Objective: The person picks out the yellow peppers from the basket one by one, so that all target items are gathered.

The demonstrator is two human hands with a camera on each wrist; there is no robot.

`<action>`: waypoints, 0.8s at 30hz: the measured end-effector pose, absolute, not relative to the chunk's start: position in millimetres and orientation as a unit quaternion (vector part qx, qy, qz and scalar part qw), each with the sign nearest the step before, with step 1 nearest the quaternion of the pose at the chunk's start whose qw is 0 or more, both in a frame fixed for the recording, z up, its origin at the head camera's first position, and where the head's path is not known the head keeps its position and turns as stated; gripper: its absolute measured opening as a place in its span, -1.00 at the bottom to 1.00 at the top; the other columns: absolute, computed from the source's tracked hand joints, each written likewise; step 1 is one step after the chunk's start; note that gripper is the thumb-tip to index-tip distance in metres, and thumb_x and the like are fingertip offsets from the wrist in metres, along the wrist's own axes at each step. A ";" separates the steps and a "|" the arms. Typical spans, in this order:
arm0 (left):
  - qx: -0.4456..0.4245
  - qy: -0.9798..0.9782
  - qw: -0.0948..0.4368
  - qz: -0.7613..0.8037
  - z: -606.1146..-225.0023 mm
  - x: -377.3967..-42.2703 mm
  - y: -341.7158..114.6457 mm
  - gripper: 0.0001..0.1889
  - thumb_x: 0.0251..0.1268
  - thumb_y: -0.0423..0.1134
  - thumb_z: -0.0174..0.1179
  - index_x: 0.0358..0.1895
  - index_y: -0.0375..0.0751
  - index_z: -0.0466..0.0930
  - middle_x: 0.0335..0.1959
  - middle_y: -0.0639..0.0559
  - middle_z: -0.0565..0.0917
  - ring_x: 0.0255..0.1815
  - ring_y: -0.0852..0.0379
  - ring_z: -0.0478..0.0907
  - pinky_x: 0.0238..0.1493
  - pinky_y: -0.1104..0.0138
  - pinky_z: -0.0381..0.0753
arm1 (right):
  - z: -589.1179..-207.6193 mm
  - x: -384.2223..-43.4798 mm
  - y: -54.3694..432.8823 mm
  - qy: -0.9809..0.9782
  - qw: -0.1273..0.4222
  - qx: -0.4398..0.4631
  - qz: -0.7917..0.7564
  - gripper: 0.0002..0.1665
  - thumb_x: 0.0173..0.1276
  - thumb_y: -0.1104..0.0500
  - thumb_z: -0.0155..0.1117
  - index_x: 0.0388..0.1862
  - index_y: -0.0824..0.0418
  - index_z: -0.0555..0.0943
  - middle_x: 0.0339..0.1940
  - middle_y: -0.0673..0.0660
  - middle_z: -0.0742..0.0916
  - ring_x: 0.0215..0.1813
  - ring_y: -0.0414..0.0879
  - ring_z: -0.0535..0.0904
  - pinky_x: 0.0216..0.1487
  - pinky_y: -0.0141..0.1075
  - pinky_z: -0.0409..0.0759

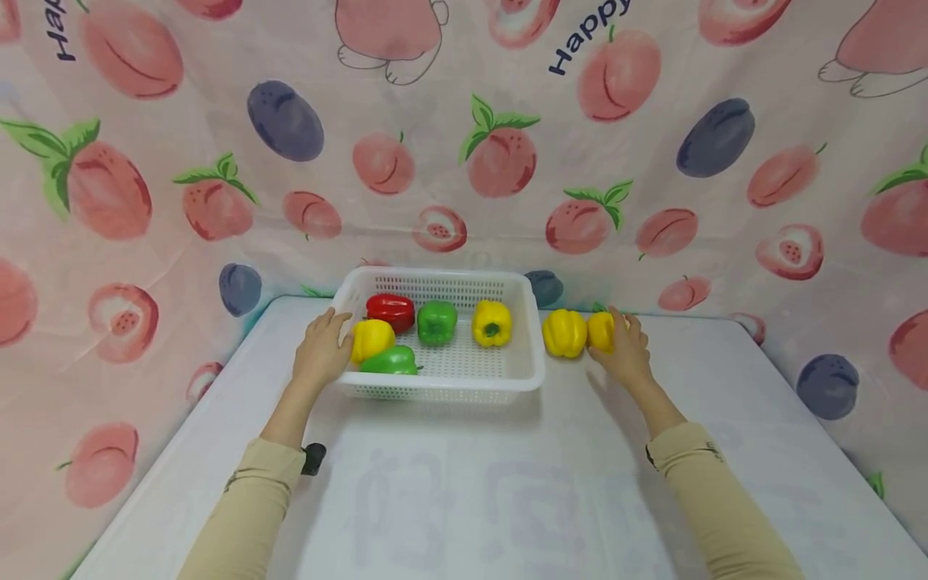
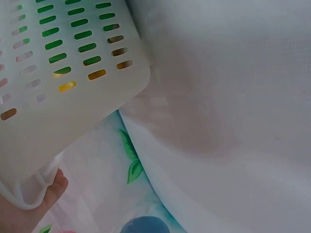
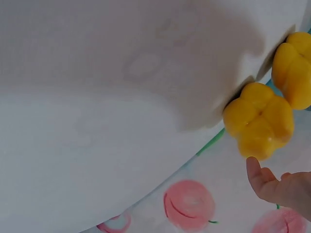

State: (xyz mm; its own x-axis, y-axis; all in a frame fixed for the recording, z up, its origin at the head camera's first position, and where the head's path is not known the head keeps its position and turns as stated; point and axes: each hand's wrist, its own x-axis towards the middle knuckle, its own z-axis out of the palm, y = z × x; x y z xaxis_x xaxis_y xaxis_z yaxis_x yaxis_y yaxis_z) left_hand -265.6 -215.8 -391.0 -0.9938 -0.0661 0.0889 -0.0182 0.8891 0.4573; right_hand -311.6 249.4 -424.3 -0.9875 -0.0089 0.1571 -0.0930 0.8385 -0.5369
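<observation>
A white plastic basket point(image 1: 442, 383) stands on the table with several bell peppers in it. My left hand point(image 1: 322, 346) grips its left rim, and in the left wrist view fingers point(image 2: 57, 188) show by the rim. Inside, a yellow pepper point(image 1: 373, 341) and a green pepper point(image 1: 390, 361) lie nearest that hand. Right of the basket sit two yellow bell peppers side by side. My right hand point(image 1: 625, 350) is at the outer yellow bell pepper point(image 1: 600, 331), its spread fingers partly hiding it. In the right wrist view a fingertip point(image 3: 251, 165) is right at that pepper's edge.
A red pepper point(image 1: 391, 312), a green pepper point(image 1: 437, 322) and a yellow pepper point(image 1: 492, 324) lie along the basket's far side. The other loose yellow pepper point(image 1: 565, 333) is close beside the basket. A fruit-print cloth point(image 1: 449, 145) hangs behind the white table point(image 1: 449, 483).
</observation>
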 end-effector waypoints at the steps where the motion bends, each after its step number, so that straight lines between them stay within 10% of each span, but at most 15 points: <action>1: 0.022 -0.970 0.051 -0.235 -390.5 -265.6 -215.0 -0.49 0.44 -0.16 -0.16 0.38 -0.28 0.20 0.47 -0.37 0.04 0.46 -0.36 -0.04 0.31 -0.31 0.10 | -423.1 -311.1 248.9 -0.957 0.076 0.028 0.280 -0.04 0.28 0.16 0.24 0.49 0.29 -0.09 0.42 0.55 0.03 0.31 0.56 0.05 0.12 0.46 0.19; 24: 0.023 -0.973 0.046 -0.224 -391.5 -267.2 -215.1 -0.46 0.42 -0.12 -0.16 0.38 -0.31 0.19 0.46 -0.38 0.05 0.46 -0.37 -0.04 0.31 -0.32 0.10 | -389.5 -306.0 216.9 -0.958 0.112 0.109 0.238 -0.21 0.28 0.20 0.24 0.42 0.30 0.14 0.30 0.54 0.25 0.24 0.50 0.22 0.08 0.36 0.38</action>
